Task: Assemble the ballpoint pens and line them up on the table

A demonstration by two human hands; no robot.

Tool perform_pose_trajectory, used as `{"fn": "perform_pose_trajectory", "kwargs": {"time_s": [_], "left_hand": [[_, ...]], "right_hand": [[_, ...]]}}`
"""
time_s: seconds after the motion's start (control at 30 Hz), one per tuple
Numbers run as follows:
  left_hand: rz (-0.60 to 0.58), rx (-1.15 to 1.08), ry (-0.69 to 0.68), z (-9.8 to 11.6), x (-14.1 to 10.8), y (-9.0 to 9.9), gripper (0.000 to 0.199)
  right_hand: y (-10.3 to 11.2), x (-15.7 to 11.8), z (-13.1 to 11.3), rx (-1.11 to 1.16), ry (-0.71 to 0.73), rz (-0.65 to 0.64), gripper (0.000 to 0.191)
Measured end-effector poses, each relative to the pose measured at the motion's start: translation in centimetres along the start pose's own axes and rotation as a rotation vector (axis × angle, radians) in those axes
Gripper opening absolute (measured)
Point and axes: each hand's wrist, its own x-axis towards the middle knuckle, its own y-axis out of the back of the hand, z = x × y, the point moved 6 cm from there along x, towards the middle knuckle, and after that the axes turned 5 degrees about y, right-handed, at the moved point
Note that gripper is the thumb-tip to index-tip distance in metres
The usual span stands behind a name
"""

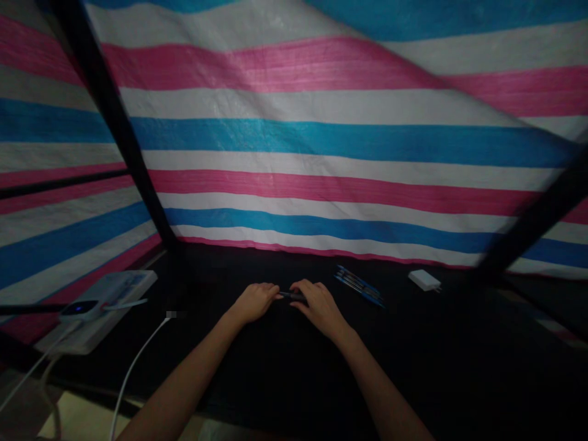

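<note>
A slim dark pen-like object (294, 296) lies crosswise between my two hands, low over the black table. My left hand (258, 301) is closed, its fingertips pinching the thin left end. My right hand (318, 305) curves around the thicker dark right end, thumb below and fingers above. Both hands hide part of the object, so its exact kind cannot be made out. Just right of my right hand lies a group of slim, pen-like sticks (359, 286) with blue edges and pale shafts.
A white charger block (424, 280) sits at the back right. On the left are a white power strip (98, 340), a device with a lit display (79, 309) and a white cable (138, 358). Black frame posts (133, 159) and striped sheeting (321, 141) enclose the black table (285, 380).
</note>
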Motion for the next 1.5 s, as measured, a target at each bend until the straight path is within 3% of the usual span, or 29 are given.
{"fn": "perform_pose_trajectory", "kwargs": {"time_s": [0.07, 0.17, 0.33, 0.5, 0.67, 0.77, 0.83, 0.97, 1.17, 1.3, 1.5], "left_hand": [[0.002, 0.007, -0.013, 0.1, 0.0, -0.1, 0.017], [0.012, 0.020, -0.043, 0.3, 0.0, -0.2, 0.015], [0.036, 0.022, -0.042, 0.3, 0.1, -0.4, 0.015], [0.096, 0.140, -0.058, 0.6, -0.1, -0.1, 0.011], [0.115, 0.173, -0.098, 1.0, -0.2, 0.0, 0.014], [0.110, 0.156, -0.090, 0.9, -0.1, -0.1, 0.016], [0.091, 0.153, -0.132, 1.2, -0.1, -0.4, 0.015], [0.068, 0.162, -0.199, 2.1, 0.1, -0.7, 0.016], [0.297, 0.122, 0.024, 0.6, 0.3, 1.5, 0.055], [0.314, 0.073, 0.142, -1.5, 0.0, 1.6, 0.043], [0.251, -0.003, 0.128, -2.3, 0.0, 0.7, 0.026]], "right_hand": [[-0.2, 0.1, 0.0, -0.008, 0.008, -0.041, 0.016], [-0.6, 0.0, 0.5, -0.023, -0.073, -0.112, 0.029], [-0.3, 0.0, 0.3, 0.059, -0.054, -0.034, 0.021], [-0.9, -0.1, 0.8, -0.021, -0.094, -0.074, 0.025], [-1.4, -0.2, 1.3, 0.172, -0.166, -0.167, 0.036], [-0.7, -0.1, 0.3, 0.110, -0.102, -0.044, 0.024], [-0.8, 0.0, -0.6, 0.057, -0.029, 0.006, 0.030], [-2.4, -0.3, -0.7, 0.078, -0.002, -0.089, 0.037], [-1.0, -0.6, 1.4, 0.037, -0.135, -0.023, 0.058], [0.2, -0.5, 1.3, -0.006, -0.131, 0.002, 0.027], [-0.1, -0.5, 0.0, -0.153, -0.105, -0.092, 0.041]]}}
